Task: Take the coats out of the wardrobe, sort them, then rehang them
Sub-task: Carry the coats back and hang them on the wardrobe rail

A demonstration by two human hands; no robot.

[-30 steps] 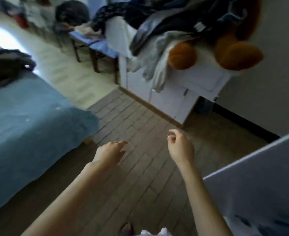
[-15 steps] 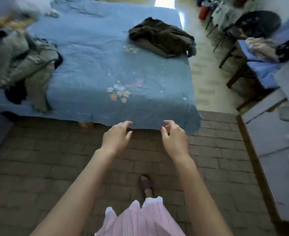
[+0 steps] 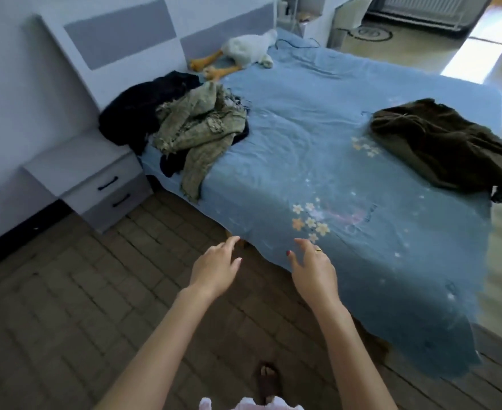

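On the blue bedspread (image 3: 317,143), a rumpled olive-green coat (image 3: 202,125) lies heaped over a black coat (image 3: 143,108) near the headboard, its frayed hem hanging off the edge; a dark brown coat (image 3: 439,146) sits crumpled at the far side. Left hand (image 3: 214,270) and right hand (image 3: 315,273) reach forward above the brick-patterned floor, fingers loosely spread, holding nothing.
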